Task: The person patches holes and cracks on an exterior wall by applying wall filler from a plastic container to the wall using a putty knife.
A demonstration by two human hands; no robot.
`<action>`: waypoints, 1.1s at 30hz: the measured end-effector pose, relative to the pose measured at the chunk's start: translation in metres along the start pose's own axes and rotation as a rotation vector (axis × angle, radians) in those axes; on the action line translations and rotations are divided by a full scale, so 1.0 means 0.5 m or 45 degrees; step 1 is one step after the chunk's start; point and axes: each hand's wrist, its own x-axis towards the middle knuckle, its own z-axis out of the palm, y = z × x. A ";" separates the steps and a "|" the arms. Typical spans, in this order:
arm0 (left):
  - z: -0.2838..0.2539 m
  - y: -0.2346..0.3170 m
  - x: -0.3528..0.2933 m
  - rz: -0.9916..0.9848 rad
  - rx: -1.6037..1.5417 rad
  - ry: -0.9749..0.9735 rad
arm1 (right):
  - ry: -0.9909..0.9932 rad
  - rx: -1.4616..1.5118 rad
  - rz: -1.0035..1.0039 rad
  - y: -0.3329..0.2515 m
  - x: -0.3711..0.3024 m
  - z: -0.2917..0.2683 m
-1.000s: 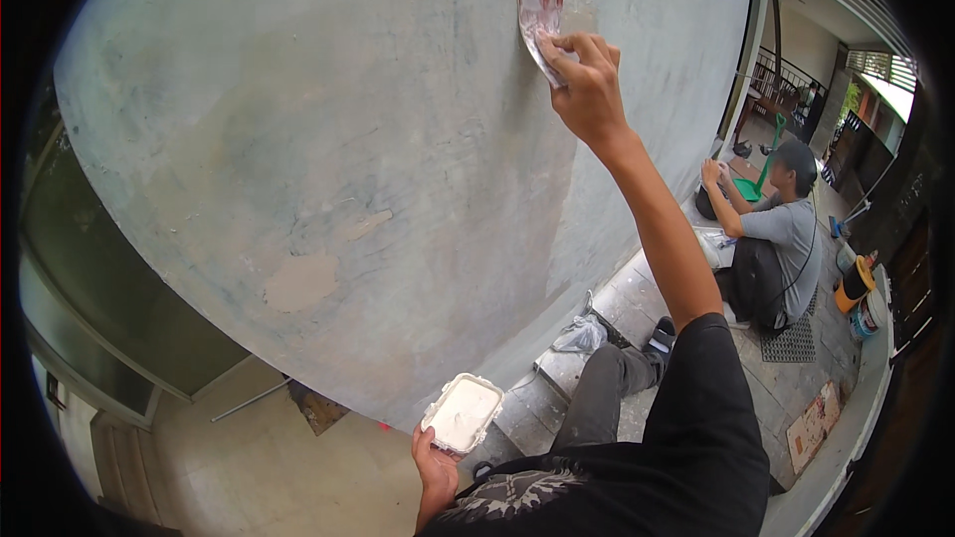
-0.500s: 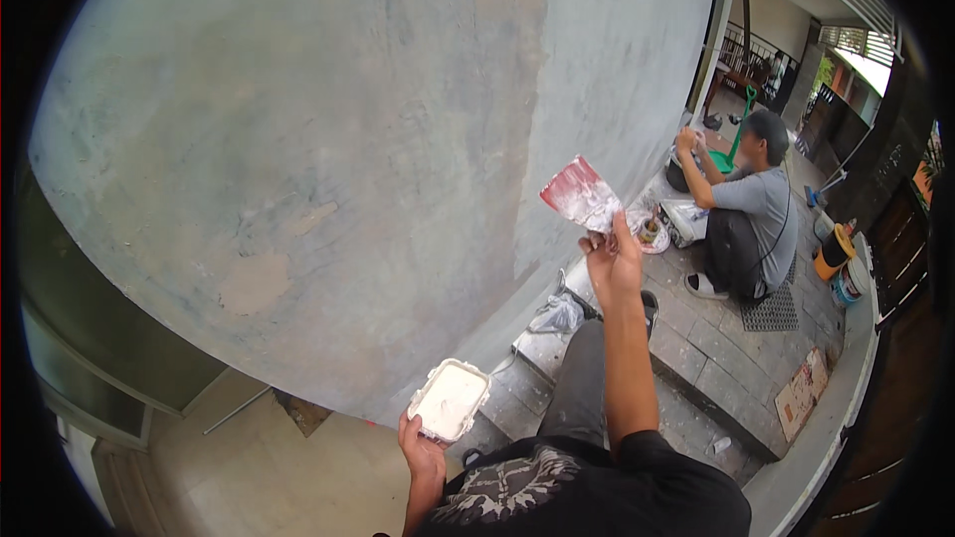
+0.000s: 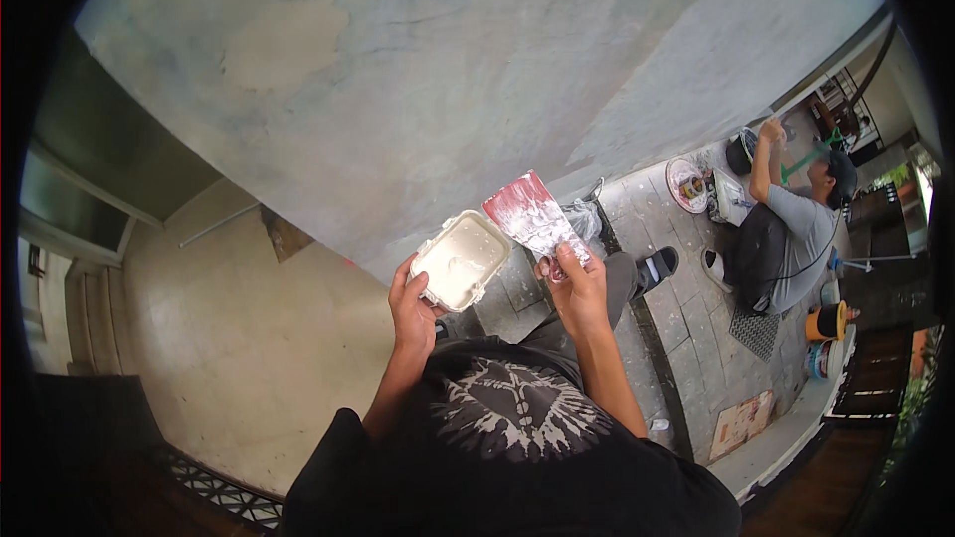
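Observation:
My left hand (image 3: 408,303) holds a white plastic tub (image 3: 483,288) from its left side, thumb near the rim. Pale, creamy putty (image 3: 460,264) lies inside it. Between the thumb and fingers of my right hand (image 3: 581,290) is a red putty spreader (image 3: 525,207), its blade smeared with white putty and pointing up and left. The blade's left edge is close to the tub's right rim; I cannot tell whether they touch. Beyond both hands rises a grey wall (image 3: 448,70) with patchy filler, including a beige patch (image 3: 286,45).
A co-worker (image 3: 796,249) squats at the right by the wall, near a round plate (image 3: 686,185) holding a jar. A plastic bag (image 3: 584,220) lies by the stepped paving (image 3: 686,313). Farther right stand buckets (image 3: 826,321) and a stained board (image 3: 741,426).
My right hand has brought the spreader down and left, close to the tub. The tub is higher in view, and the view has tilted down, so the wall sits higher.

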 end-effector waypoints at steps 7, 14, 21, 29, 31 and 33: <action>-0.003 -0.014 -0.007 -0.007 -0.021 0.016 | 0.052 -0.373 -0.029 -0.006 -0.026 -0.002; -0.006 -0.018 -0.003 -0.016 -0.032 -0.020 | 0.098 -1.178 -0.382 -0.040 -0.019 -0.010; -0.020 -0.018 0.005 0.033 0.108 -0.075 | -0.045 -1.479 -0.506 -0.047 -0.008 0.019; -0.016 -0.007 -0.002 0.065 0.218 -0.147 | -0.273 -1.632 -0.448 -0.056 -0.001 0.059; -0.016 -0.012 -0.004 0.085 0.225 -0.161 | -0.305 -1.638 -0.404 -0.055 0.000 0.066; -0.014 -0.012 -0.003 0.122 0.269 -0.146 | -0.362 -1.644 -0.363 -0.051 0.003 0.075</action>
